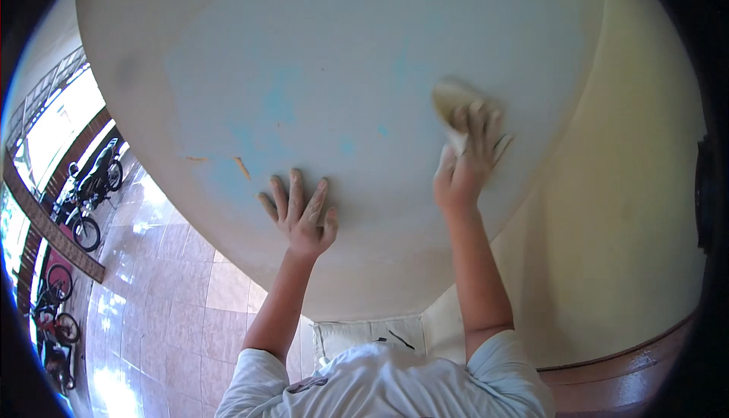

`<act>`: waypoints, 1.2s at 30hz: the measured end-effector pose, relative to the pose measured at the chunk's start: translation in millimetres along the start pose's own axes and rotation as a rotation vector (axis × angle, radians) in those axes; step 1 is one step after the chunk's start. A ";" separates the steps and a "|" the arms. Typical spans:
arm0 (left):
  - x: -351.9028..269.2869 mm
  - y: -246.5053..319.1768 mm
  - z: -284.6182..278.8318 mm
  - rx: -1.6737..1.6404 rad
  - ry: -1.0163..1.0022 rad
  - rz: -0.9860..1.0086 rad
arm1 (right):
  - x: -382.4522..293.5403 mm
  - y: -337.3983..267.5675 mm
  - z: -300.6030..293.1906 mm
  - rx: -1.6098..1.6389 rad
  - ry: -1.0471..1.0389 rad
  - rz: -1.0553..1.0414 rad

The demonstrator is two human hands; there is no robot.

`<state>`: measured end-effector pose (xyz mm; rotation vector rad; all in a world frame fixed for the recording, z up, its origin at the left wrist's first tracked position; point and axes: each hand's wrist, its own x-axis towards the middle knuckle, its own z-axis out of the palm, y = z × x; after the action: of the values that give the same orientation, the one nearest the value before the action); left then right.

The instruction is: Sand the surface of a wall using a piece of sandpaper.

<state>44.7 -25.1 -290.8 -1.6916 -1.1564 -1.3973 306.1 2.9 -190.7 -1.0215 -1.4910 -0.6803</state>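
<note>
A broad pale-grey wall surface point(353, 42), mottled with light-blue paint patches, fills the middle of the head view. My left hand point(302, 218) lies against its lower part, fingers spread and dusty, holding nothing. Two small tan marks or chips point(242, 168) show on the surface just above and left of that hand. Further right, my right hand point(470, 162) presses a tan sheet, seemingly sandpaper point(450, 99), against the same surface. Motion blurs the sheet, and a white part of it shows beneath the fingers.
A cream wall point(615, 207) adjoins on the right. Shiny floor tiles point(176, 292) extend at lower left, with parked motorcycles point(91, 190) beyond. Behind my torso, a pale ledge or panel point(353, 331) carries a thin dark object point(401, 339). Brown flooring point(621, 384) shows at lower right.
</note>
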 end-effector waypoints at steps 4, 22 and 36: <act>-11.5 -9.2 1.4 0.009 -0.027 0.020 | -34.4 -31.1 21.0 -0.023 -0.177 -0.139; 45.1 -79.4 -50.3 0.199 0.072 -0.052 | -48.1 -45.8 33.5 -0.308 -0.317 -0.802; 24.5 -92.7 -58.6 0.167 -0.047 0.041 | 44.5 -70.4 15.3 -0.266 -0.214 -0.593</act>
<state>-62.6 -34.7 -258.6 -1.6281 -1.2217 -1.2073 237.9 -5.9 -141.2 -0.8628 -1.9543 -1.2443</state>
